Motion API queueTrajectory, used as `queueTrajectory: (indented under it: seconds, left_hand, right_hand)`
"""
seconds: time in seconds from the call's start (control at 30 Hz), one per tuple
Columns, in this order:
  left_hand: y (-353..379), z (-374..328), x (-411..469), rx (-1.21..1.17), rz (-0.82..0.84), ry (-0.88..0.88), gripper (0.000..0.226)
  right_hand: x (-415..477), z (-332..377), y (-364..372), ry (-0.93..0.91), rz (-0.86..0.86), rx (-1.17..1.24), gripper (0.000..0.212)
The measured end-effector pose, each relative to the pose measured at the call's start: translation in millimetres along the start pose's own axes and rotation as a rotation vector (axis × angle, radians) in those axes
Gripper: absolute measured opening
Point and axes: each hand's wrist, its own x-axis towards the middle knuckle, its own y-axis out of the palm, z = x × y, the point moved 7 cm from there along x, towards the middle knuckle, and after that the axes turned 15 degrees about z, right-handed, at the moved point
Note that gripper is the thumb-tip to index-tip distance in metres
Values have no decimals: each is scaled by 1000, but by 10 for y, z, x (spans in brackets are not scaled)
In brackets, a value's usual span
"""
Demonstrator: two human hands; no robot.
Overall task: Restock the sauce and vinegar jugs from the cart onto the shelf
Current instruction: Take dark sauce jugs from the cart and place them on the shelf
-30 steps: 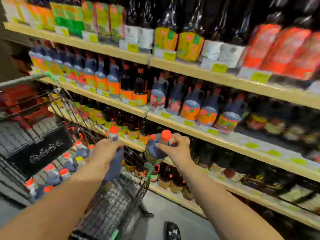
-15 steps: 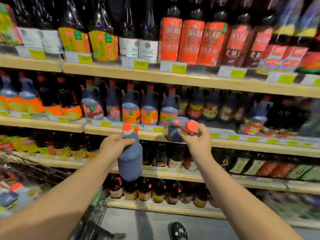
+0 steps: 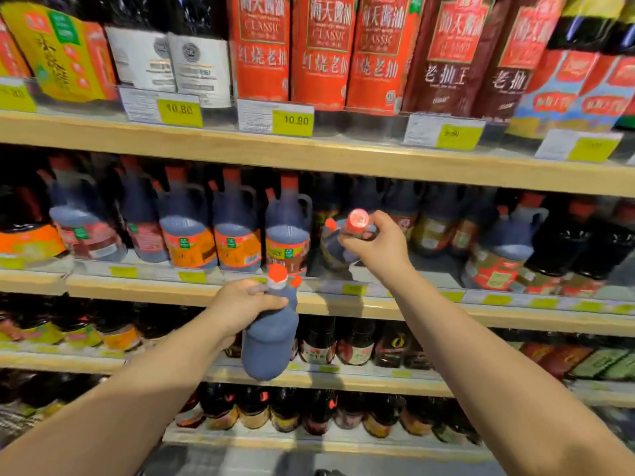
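Observation:
My left hand point(image 3: 240, 305) grips a dark jug point(image 3: 269, 341) with a red cap by its neck, holding it upright in front of the shelf edge, below the middle shelf. My right hand point(image 3: 378, 247) holds a second dark jug point(image 3: 335, 247) by its red cap, tilted, over a gap on the middle shelf point(image 3: 343, 305). That gap lies just right of a row of like jugs with orange labels point(image 3: 237, 247). The cart is out of view.
The top shelf point(image 3: 309, 159) carries tall red-labelled bottles with yellow price tags. More dark jugs point(image 3: 498, 255) stand right of the gap. Lower shelves hold small dark bottles point(image 3: 319, 341). A strip of floor shows at the bottom.
The view has swung from the cart to the shelves and closed in. Both hands have risen with their jugs; the right one has carried its jug up into the middle shelf gap.

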Motion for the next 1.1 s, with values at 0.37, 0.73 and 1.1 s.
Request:
queueTrajectory:
  seconds: [0.37, 0.73, 1.1]
  left_hand:
    - [-54, 51, 238, 15, 5, -23, 16]
    - [56, 160, 333, -25, 80, -87, 31]
    - [316, -211, 123, -356, 108, -266, 33]
  right_hand:
    - [777, -275, 206, 87, -50, 225, 38]
    - [609, -883, 583, 207, 123, 162, 96]
    - [-129, -685, 354, 77, -111, -52, 33]
